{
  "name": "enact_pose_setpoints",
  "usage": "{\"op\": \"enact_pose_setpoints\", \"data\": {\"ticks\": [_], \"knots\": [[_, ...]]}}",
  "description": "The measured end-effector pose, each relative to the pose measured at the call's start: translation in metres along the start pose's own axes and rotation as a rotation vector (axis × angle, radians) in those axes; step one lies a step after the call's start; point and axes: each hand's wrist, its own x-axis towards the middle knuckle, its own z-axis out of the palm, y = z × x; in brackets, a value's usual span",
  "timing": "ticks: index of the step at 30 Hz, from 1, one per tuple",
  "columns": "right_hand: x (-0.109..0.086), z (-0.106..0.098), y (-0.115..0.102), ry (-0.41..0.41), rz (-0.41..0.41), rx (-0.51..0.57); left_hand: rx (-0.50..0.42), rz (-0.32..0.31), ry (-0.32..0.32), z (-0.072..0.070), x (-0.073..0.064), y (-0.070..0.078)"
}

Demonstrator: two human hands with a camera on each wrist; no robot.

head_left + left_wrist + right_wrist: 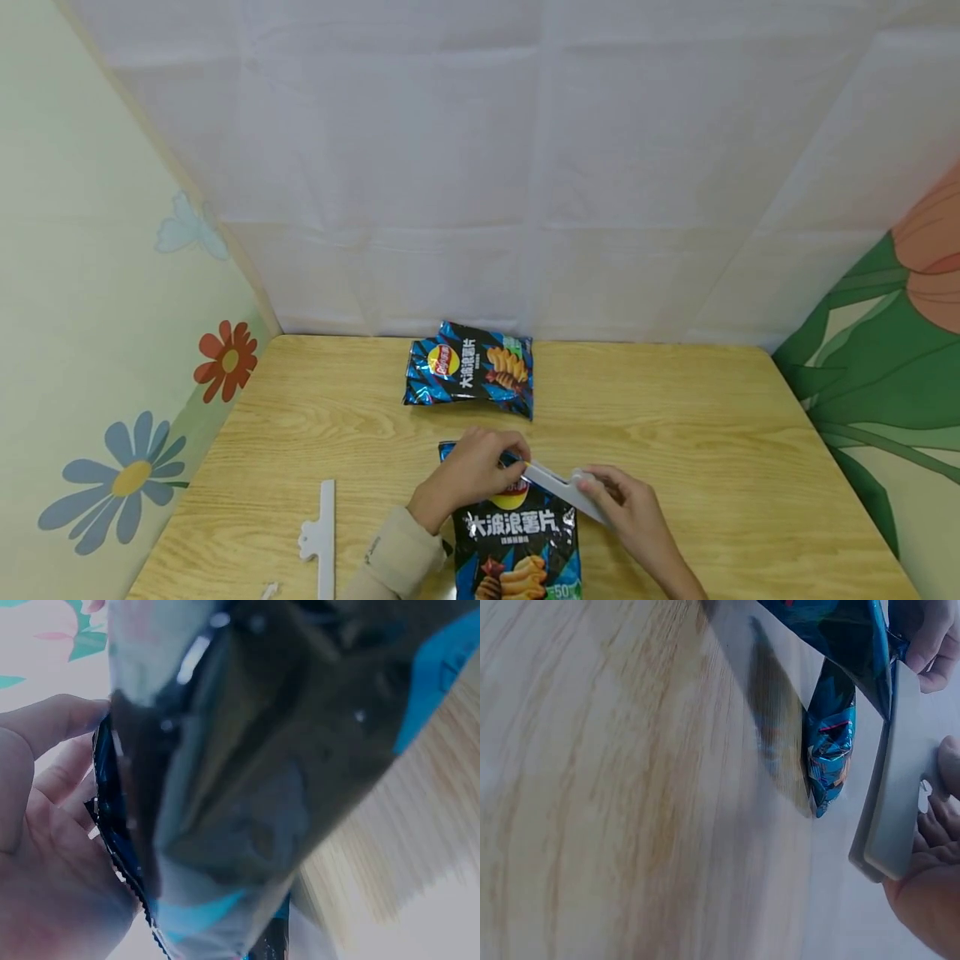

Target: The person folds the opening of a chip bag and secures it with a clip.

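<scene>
A black and blue bag of potato chips is at the front of the table, its printed face toward me. My left hand pinches the folded top edge of this bag; the left wrist view has the thumb and fingers at the crimped edge. A long, pale grey bag clip lies slantwise across the bag's top right corner. My right hand grips the clip by its raised handle. In the right wrist view the two bars of the clip stand slightly apart at the near end, with the bag's corner beside the far end.
Another chip bag of the same design lies at the back of the wooden table. A second white clip is at the front left, with a small white piece near it. A white cloth hangs behind the table.
</scene>
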Motion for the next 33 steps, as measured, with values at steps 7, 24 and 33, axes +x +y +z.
{"op": "enact_pose_setpoints", "data": {"ticks": [7, 24, 33], "knots": [[0.0, 0.0, -0.001, -0.023, 0.045, -0.03, 0.047, 0.001, 0.032, -0.002, -0.004, -0.003], [-0.001, 0.0, -0.001, -0.032, 0.08, -0.016, 0.057, -0.064, 0.103, -0.017, -0.017, -0.024], [-0.001, -0.002, -0.002, -0.05, 0.126, -0.022, 0.003, -0.069, 0.109, -0.016, -0.02, -0.032]]}}
